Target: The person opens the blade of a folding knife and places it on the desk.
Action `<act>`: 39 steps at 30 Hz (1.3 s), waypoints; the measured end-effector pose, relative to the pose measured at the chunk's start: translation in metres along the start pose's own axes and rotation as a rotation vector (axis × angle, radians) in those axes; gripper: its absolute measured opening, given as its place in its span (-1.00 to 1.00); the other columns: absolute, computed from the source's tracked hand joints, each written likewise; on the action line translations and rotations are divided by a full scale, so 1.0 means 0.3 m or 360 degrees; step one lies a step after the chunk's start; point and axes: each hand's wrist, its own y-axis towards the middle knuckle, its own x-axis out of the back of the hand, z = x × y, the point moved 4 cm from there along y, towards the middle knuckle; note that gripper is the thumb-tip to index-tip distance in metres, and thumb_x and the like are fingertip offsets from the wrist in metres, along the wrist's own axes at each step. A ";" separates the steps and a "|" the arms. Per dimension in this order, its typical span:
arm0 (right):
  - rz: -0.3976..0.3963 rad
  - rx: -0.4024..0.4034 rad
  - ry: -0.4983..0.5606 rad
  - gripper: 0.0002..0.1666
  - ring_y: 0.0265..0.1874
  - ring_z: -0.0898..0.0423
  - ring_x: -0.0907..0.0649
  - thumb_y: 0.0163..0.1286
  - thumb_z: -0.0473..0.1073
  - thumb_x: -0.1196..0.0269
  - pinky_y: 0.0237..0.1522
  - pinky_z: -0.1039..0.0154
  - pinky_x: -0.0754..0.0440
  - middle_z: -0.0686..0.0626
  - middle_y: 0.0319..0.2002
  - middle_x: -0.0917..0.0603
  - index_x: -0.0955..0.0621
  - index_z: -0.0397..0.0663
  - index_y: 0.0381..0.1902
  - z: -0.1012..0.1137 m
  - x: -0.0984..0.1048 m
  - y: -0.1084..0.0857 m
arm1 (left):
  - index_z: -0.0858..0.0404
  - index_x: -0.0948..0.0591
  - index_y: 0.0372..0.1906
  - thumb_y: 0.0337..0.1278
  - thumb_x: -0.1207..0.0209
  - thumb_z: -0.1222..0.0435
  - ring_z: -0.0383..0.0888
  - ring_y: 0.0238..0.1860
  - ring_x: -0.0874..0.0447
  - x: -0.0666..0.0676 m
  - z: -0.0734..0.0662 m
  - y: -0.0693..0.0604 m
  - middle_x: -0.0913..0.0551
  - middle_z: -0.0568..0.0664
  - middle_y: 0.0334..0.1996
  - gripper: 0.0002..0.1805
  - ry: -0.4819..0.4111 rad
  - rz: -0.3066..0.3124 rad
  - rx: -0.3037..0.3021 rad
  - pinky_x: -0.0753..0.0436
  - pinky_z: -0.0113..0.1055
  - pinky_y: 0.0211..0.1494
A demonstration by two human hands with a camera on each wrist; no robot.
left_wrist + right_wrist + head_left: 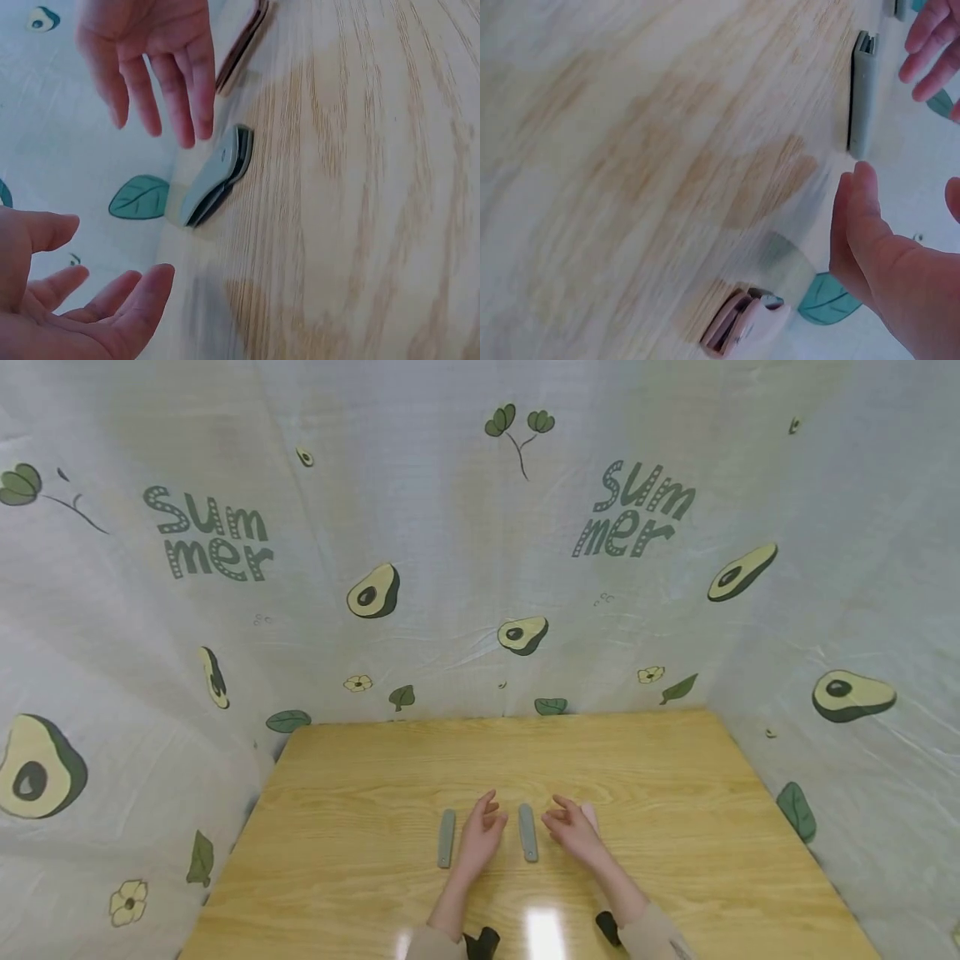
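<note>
Loosely spread, the left hand (482, 833) and right hand (572, 831) hold nothing. A grey-green stapler (528, 832) lies at the left hand's three o'clock, a matching stapler (446, 838) at nine; a pink stapler (591, 813), at the right hand's two o'clock.

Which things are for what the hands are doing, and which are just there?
Probably for the job (nearest the hands):
- left grey gadget
- middle grey gadget
- pink gadget

Just there:
- table
- avocado cloth

Neither the left hand nor right hand holds anything.
</note>
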 end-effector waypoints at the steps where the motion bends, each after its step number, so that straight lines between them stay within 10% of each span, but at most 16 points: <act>1: 0.0002 -0.0014 0.0010 -0.32 0.06 -0.35 -0.56 0.48 -0.27 -0.11 0.06 -0.06 -0.66 -0.50 0.09 -0.48 -0.14 -0.54 0.38 0.002 -0.003 0.004 | 0.41 -0.32 0.37 0.32 -0.14 0.34 0.23 0.02 -0.59 -0.007 0.003 0.004 -0.49 0.42 0.11 -0.43 -0.0025 0.0005 0.0024 -0.70 -0.01 -0.01; 14: 0.0105 0.0084 0.0019 -0.24 -0.06 -0.25 -0.63 0.44 -0.12 -0.16 -0.01 0.02 -0.70 -0.50 0.01 -0.52 -0.18 -0.60 0.31 0.005 -0.026 0.016 | 0.42 -0.35 0.34 0.26 -0.17 0.38 0.27 0.02 -0.59 -0.064 0.033 0.022 -0.52 0.42 0.06 -0.44 -0.0019 0.0023 0.0096 -0.70 -0.01 0.00; 39: -0.0019 -0.0120 0.0149 -0.38 -0.04 -0.25 -0.64 0.40 -0.37 -0.12 0.05 0.01 -0.67 -0.49 0.02 -0.55 -0.23 -0.55 0.33 -0.004 -0.062 0.027 | 0.50 -0.36 0.29 0.18 -0.14 0.53 0.15 -0.10 -0.67 -0.106 0.046 0.026 -0.60 0.35 -0.10 -0.46 -0.0221 0.0014 0.0200 -0.75 -0.20 -0.15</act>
